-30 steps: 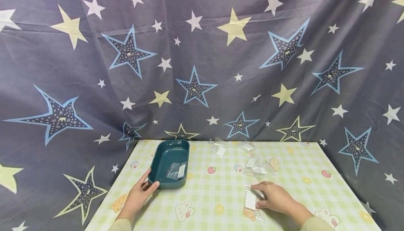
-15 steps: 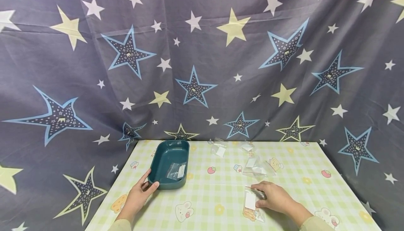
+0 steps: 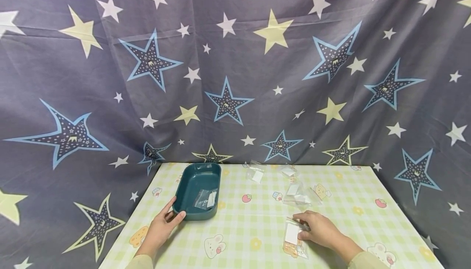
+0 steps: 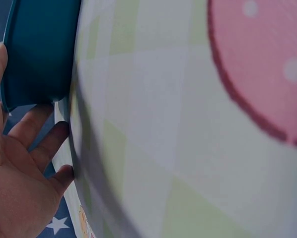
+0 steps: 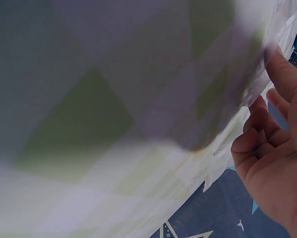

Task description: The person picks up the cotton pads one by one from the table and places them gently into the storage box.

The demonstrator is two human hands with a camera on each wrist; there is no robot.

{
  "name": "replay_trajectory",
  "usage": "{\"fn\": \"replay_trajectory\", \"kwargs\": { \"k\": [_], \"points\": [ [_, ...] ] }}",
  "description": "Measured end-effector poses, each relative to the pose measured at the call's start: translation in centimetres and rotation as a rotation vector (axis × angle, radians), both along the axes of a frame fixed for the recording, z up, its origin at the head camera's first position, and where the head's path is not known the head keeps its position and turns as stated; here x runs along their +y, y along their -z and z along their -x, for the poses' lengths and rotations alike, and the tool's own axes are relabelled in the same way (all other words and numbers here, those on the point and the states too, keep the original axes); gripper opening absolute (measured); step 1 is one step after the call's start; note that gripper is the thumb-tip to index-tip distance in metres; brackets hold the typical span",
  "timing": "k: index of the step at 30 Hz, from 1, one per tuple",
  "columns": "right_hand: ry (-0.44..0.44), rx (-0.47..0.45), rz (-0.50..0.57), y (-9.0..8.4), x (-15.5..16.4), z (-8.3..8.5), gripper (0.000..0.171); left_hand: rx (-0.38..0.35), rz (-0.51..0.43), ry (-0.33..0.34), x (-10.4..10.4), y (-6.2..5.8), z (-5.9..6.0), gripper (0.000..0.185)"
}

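A deep teal rectangular dish point(image 3: 198, 216) stands at the left of the table. My left hand point(image 3: 162, 227) holds its near-left corner, thumb at the front and fingers along the side; the left wrist view shows the fingers against the dish's wall. Inside the dish lies a small clear zip bag point(image 3: 203, 199) with a white label. At the right front, my right hand point(image 3: 321, 230) pinches the right edge of another clear zip bag point(image 3: 292, 234) with a white label. What this bag contains is too small to tell. The right wrist view shows it blurred at the fingertips.
Farther back lie more clear bags: one at the back middle point(image 3: 256, 175), one beside it point(image 3: 288, 171), and an overlapping group point(image 3: 299, 195) behind my right hand. A checked cloth point(image 3: 235, 228) covers the table. A starry curtain point(image 3: 243, 72) hangs behind.
The bag at my right hand has shifted and tilted slightly, its top edge lifting a little. My left hand and the dish have not moved.
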State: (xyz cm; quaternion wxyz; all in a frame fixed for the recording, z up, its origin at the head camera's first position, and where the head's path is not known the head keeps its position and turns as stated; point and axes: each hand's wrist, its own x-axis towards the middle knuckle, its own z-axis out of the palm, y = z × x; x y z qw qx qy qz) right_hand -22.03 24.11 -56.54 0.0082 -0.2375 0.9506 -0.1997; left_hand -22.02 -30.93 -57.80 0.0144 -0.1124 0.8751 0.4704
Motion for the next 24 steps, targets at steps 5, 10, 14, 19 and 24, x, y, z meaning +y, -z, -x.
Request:
{"fn": "replay_trajectory", "kwargs": {
  "k": [5,10,14,19,24],
  "points": [
    [0.023,-0.029,0.009,0.11,-0.17,0.14,0.062,-0.011,0.001,0.003,-0.05,-0.01,-0.06,0.098],
    [0.048,-0.061,0.019,0.06,-0.36,0.2,0.06,-0.012,0.013,0.006,-0.13,0.07,-0.02,0.099],
    [0.055,-0.07,0.02,0.01,-0.43,0.14,0.059,-0.011,0.02,0.009,-0.12,0.06,-0.01,0.099],
    [0.05,-0.071,0.028,0.01,-0.42,0.12,0.058,-0.008,0.024,0.007,-0.08,0.04,-0.07,0.1],
    [0.045,-0.063,0.03,0.05,-0.44,0.14,0.056,-0.004,0.026,0.007,-0.07,0.04,-0.1,0.101]
  ]
}}
